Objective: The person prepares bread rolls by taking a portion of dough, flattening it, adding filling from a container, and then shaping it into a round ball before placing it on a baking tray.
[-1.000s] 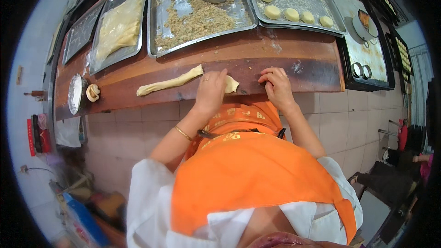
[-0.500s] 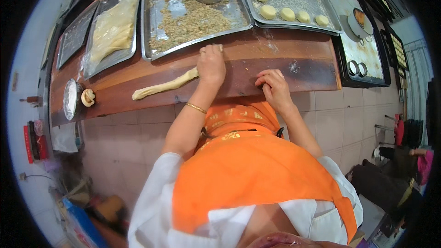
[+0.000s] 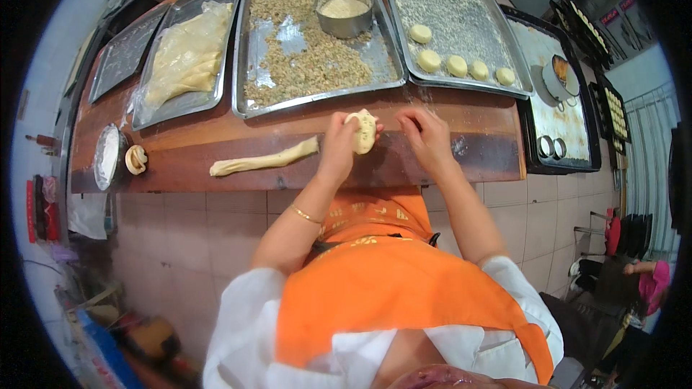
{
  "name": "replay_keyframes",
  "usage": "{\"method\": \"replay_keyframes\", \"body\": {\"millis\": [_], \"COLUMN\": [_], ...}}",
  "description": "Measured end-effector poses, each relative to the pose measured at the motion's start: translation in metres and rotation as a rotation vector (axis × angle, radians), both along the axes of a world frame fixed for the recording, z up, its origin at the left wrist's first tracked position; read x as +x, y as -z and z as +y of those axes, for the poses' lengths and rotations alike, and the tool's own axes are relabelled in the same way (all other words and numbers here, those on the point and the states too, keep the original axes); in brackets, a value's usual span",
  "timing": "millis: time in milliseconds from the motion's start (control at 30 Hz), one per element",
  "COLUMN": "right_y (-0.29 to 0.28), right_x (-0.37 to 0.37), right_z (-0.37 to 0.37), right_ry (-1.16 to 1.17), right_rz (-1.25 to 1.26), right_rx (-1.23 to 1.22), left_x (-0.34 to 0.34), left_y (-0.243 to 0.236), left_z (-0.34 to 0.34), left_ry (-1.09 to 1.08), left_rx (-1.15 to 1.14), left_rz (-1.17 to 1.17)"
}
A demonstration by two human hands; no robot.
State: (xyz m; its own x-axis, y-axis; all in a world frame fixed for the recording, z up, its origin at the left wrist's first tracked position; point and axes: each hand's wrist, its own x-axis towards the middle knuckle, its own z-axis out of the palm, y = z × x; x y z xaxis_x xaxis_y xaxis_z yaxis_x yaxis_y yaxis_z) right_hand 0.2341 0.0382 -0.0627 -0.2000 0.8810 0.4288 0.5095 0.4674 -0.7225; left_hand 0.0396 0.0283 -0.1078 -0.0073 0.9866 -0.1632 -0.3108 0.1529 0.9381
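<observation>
My left hand (image 3: 339,148) is closed around a flattened piece of pale dough (image 3: 362,132) with dark flecks on its face, held over the front of the wooden table. Just to its right, apart from the dough, my right hand (image 3: 430,145) hangs with thumb and fingers curled in; whatever lies between them, if anything, is hidden. A long dough rope (image 3: 263,159) rests on the wood left of my left hand, its right end near my wrist.
Beyond my hands stand a tray of crumbly filling (image 3: 306,65) with a metal bowl (image 3: 344,13), and a floured tray (image 3: 461,29) bearing several round dough cakes (image 3: 456,65). Bagged dough (image 3: 189,54) lies left. A flour bowl (image 3: 108,157) sits at the left edge; two metal rings (image 3: 552,147) lie right.
My left hand, closed at the rope's right end before, now holds up the flattened dough piece. My right hand has moved forward, beside it. The view has shifted, showing more of the trays.
</observation>
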Motion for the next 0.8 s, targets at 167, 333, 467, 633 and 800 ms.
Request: {"method": "replay_keyframes", "body": {"millis": [167,333,467,633,800], "right_y": [0.005,0.026,0.006,0.013,0.028], "right_x": [-0.085,-0.148,-0.163,-0.155,-0.157], "right_z": [0.117,0.192,0.191,0.187,0.189], "right_ry": [-0.166,-0.177,-0.473,-0.774,-0.653], "right_rz": [-0.173,-0.656,-0.836,-0.762,-0.770], "right_rx": [0.132,0.333,-0.054,0.051,0.086], "left_x": [-0.041,-0.077,-0.096,-0.107,-0.107], "left_y": [-0.029,-0.022,-0.025,-0.017,-0.015], "left_z": [-0.005,-0.016,-0.025,-0.018,-0.002], "left_ry": [-0.034,-0.094,-0.153,-0.160,-0.150], "left_rx": [-0.027,-0.086,-0.102,-0.095,-0.106], "left_rz": [-0.573,-0.647,-0.633,-0.705,-0.729]}}
